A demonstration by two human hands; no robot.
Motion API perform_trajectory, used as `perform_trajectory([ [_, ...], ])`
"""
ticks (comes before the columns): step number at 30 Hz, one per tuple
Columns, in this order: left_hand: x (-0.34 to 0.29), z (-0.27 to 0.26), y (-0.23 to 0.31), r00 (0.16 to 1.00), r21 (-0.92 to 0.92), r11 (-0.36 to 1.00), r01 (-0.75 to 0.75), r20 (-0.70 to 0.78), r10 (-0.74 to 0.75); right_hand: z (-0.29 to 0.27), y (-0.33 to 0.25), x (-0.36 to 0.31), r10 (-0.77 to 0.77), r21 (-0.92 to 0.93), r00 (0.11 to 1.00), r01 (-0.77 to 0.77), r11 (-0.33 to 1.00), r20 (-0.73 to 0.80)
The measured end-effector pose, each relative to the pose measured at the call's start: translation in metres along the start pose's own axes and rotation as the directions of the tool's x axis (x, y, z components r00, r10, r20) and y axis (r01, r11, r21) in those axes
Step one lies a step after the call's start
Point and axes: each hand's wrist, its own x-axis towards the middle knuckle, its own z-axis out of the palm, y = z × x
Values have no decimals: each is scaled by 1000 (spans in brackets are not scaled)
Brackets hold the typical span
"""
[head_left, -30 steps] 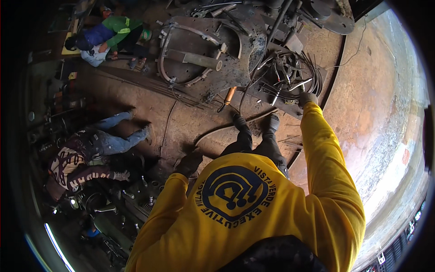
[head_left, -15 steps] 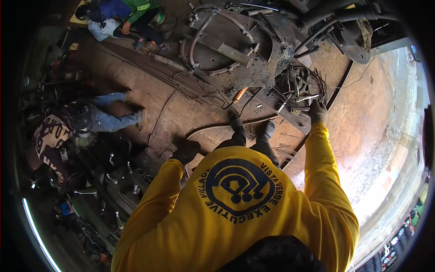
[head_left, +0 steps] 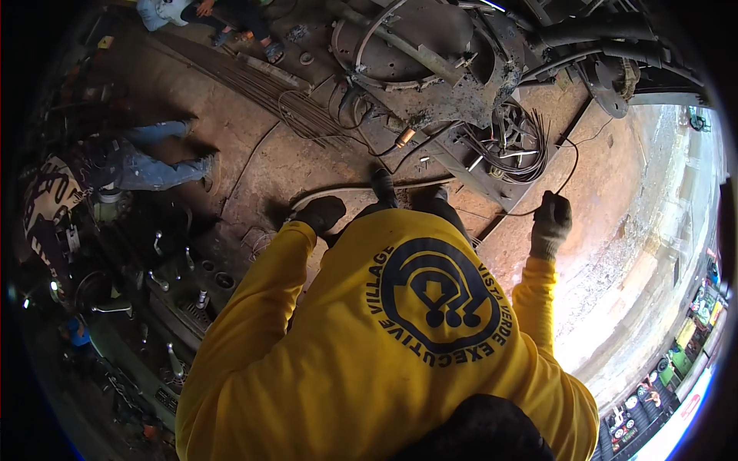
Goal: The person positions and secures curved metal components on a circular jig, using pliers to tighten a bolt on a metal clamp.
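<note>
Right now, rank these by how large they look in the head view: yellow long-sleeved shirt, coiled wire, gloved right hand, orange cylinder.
Largest to smallest:
1. yellow long-sleeved shirt, nearest the camera
2. coiled wire
3. gloved right hand
4. orange cylinder

I stand on a brown, stained floor (head_left: 204, 107), my dark shoes (head_left: 382, 187) planted on it. A long hose (head_left: 338, 190) curves across it just beyond my toes, and a thin cable (head_left: 250, 163) trails over it to the left. Farther left, a bundle of slim rods (head_left: 250, 91) stretches along it. Far ahead, a large, grimy metal plate (head_left: 461, 113) bears a curved ring frame (head_left: 415, 84). Right of my feet, a flat steel plate (head_left: 488, 188) carries a coil of wire (head_left: 532, 169).
</note>
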Motion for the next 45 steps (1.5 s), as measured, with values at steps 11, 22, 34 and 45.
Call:
perform_trajectory([
  [11,14,-135,117,926,-736,668,-111,-320,-199,10,-134,-40,-470,175,855,440,881,217],
  [22,-3,-237,210,957,-755,-626,-196,-288,48,40,-174,-51,-519,551,779,276,788,352],
  [34,-2,-275,92,883,-834,-311,-456,-467,-42,80,-163,-23,-203,651,887,-132,748,414],
  [45,-16,-333,-49,826,-857,218,-468,-511,-238,174,-181,5,88,351,879,-276,895,468],
])
